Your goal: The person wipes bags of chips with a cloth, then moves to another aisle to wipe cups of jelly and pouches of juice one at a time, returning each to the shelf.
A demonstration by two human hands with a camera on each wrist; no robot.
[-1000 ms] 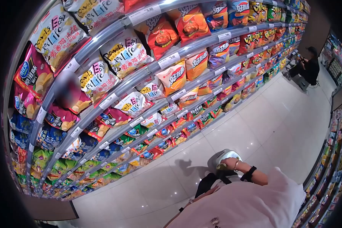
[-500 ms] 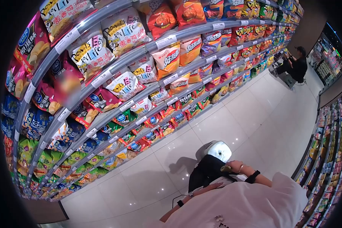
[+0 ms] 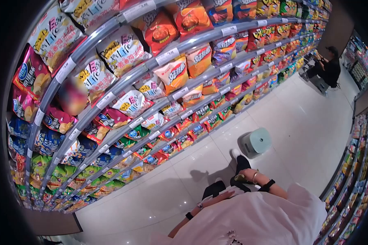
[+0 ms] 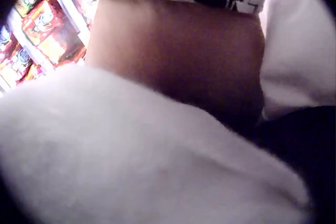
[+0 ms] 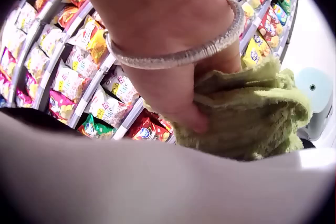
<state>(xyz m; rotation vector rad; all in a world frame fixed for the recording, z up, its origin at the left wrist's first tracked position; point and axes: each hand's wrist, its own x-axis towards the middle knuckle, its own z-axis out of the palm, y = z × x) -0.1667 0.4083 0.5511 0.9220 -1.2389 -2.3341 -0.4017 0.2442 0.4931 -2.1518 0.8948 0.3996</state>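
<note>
snack shelves (image 5: pixel 90 91) behind a crumpled green cloth (image 5: pixel 244 121)

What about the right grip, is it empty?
No, in the right wrist view the right grip holds a crumpled green cloth.

Bright light glints off the floor (image 3: pixel 310 134), fisheye distortion bows the shelves (image 3: pixel 198 41), and left-wrist focus is soft.
</note>
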